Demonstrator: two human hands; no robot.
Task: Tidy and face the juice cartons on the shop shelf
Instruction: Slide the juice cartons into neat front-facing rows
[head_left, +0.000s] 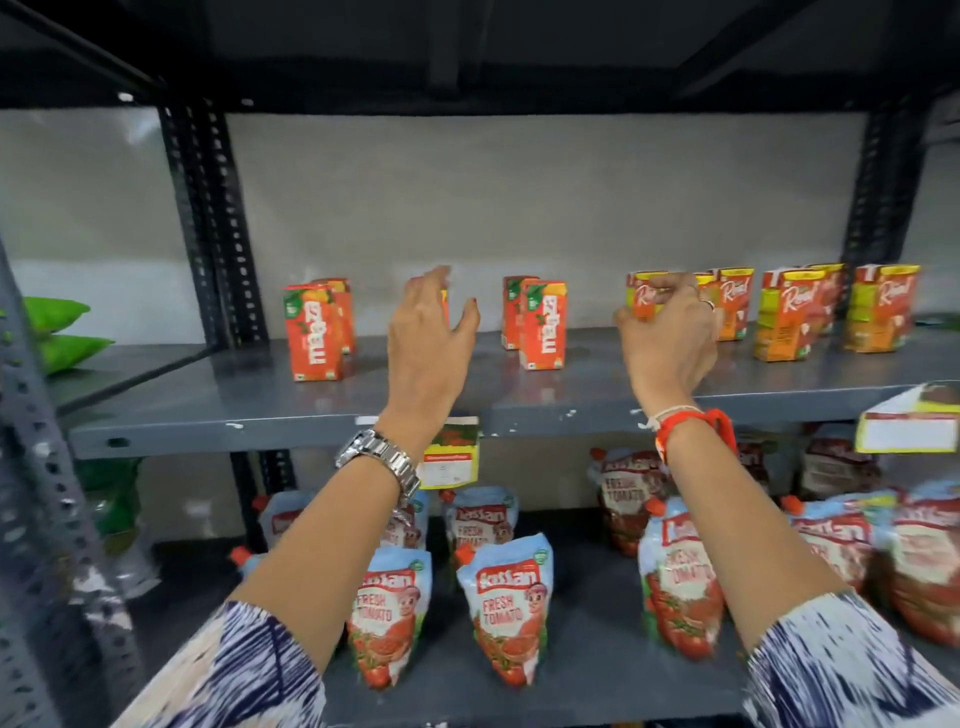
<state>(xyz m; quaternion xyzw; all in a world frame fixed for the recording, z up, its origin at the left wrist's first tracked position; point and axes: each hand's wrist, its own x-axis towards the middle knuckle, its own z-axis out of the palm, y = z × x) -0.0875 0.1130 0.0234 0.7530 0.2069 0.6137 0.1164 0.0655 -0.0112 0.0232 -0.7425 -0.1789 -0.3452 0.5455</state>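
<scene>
On the grey shelf (571, 400), right hand (667, 338) fingers pinch a Real carton (641, 296) at the left end of its row (831, 312). Left hand (431, 332) is spread open before a mostly hidden carton, between the orange cartons (313, 338). Facing seems underway; next, squaring each carton label-forward along the near edge.

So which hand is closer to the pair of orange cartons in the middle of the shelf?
Left. The left hand hovers open just left of the middle orange cartons; the right hand is farther right, gripping a Real carton.
</scene>
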